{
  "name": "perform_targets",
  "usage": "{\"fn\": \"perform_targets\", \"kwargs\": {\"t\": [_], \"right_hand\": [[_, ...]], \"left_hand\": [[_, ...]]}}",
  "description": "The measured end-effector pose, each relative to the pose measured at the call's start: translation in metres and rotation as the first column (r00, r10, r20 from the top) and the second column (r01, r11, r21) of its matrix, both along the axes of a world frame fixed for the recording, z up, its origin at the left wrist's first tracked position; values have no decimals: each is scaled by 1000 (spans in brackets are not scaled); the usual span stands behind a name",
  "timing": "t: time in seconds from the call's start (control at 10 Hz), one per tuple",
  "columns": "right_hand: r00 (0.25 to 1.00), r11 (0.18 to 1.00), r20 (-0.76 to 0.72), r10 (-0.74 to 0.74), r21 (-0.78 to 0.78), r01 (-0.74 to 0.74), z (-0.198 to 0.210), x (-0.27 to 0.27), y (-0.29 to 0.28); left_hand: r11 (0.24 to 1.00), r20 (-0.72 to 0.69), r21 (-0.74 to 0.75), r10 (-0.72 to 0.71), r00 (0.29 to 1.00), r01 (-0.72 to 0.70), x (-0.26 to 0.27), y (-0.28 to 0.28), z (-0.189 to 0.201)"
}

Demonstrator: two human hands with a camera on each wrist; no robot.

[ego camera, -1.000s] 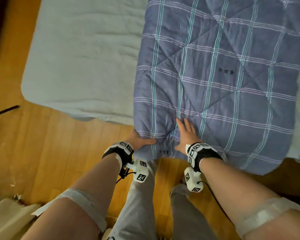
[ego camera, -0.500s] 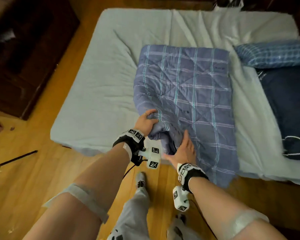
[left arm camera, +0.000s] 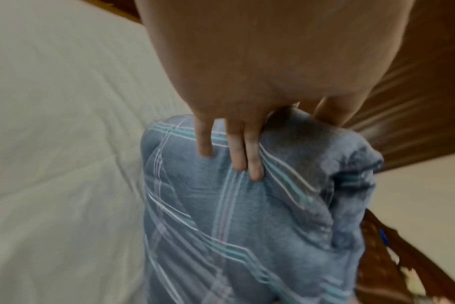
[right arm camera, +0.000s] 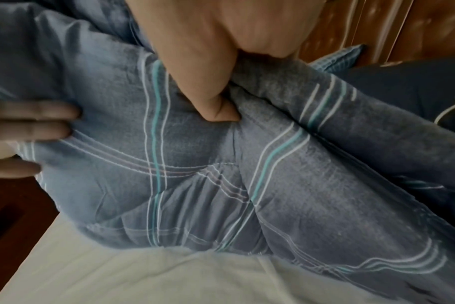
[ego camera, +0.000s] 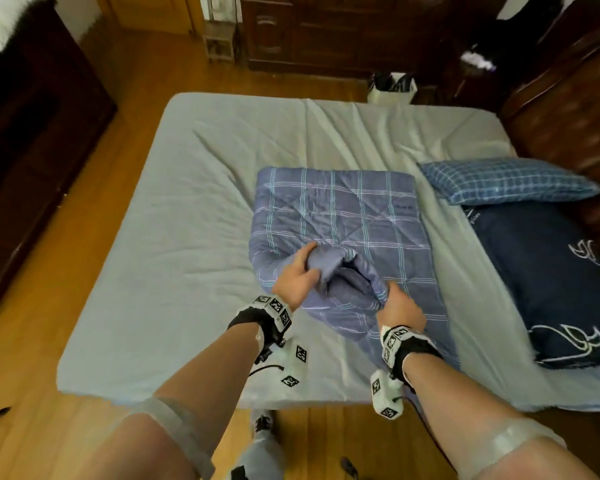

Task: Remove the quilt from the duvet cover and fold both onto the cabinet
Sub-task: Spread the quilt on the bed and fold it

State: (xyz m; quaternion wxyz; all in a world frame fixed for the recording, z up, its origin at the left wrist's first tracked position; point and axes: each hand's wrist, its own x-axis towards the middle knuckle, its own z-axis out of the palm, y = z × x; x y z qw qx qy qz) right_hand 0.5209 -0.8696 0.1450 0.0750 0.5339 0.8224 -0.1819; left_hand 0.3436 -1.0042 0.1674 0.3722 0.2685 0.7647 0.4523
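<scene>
A: Specify the quilt (ego camera: pixel 347 216) finish.
B: Blue-grey ground; check of white, teal and pale pink lines.
A: Bed sheet (ego camera: pixel 174 258)?
B: Plain pale grey-blue.
A: Pillow (ego camera: pixel 510 181)?
B: Blue with fine white check.
A: Adjacent dark fabric (ego camera: pixel 548 271)?
B: Navy, white line print.

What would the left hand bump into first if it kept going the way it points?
Probably the flat part of the quilt lying on the bed. The left hand points up the bed holding the lifted end; depth is unclear.
</scene>
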Motion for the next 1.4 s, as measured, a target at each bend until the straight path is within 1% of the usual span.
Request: {"fn": "perform_targets", "kwargs": {"t": [0.1,0.2,0.3,0.4,0.5,0.6,0.7,0.8,0.9,1.0,1.1,1.2,1.3,1.4], "right_hand": [[996,996,72,57,71,-62,19,-24,22],[982,981,124,145,111,-159,35,-44,44],[976,977,130,172,108,-186,44,-55,70],[988,985,57,142,91,-147,45,-58,97],[997,989,43,68,127,-73,27,-42,108],[996,985,84,-24,173,9,1,-22,117],[997,997,29,-77,5,77,-14,-26,119],[986,971,-51,-157,-192,145,-38,-31,138],[992,961,-3,-127,-247,122,-49,-57,133],[975,959,-70,-213,-204,195,-40,-51,164],[948,943,16,-317,-101,317,119,85,112],[969,974,96,-227,1,228,97,-22,80],[983,989,155,-102,-95,117,106,-107,47],[963,989,256,90,-137,-56,57,-192,42]], "left_hand": [[980,-579,-171,-181,795,99,-27,8,-2],[970,-667,-183,-243,704,162,-41,34,7],[948,-807,-237,-314,500,213,-52,69,21],[915,-825,-332,-400,399,231,-52,92,34],[893,-730,-371,-451,514,256,-46,118,35],[851,-685,-433,-524,506,296,-38,156,35],[823,-656,-463,-568,497,330,-37,183,34],[813,-642,-466,-583,498,350,-46,213,28],[760,-618,-515,-649,443,396,-65,238,23],[734,-595,-518,-678,431,439,-91,258,9],[726,-575,-486,-685,447,487,-125,272,-7],[755,-580,-426,-651,489,499,-179,281,-15],[803,-564,-390,-595,573,450,-262,271,-27],[869,-495,-395,-475,728,299,-360,244,-43]]}}
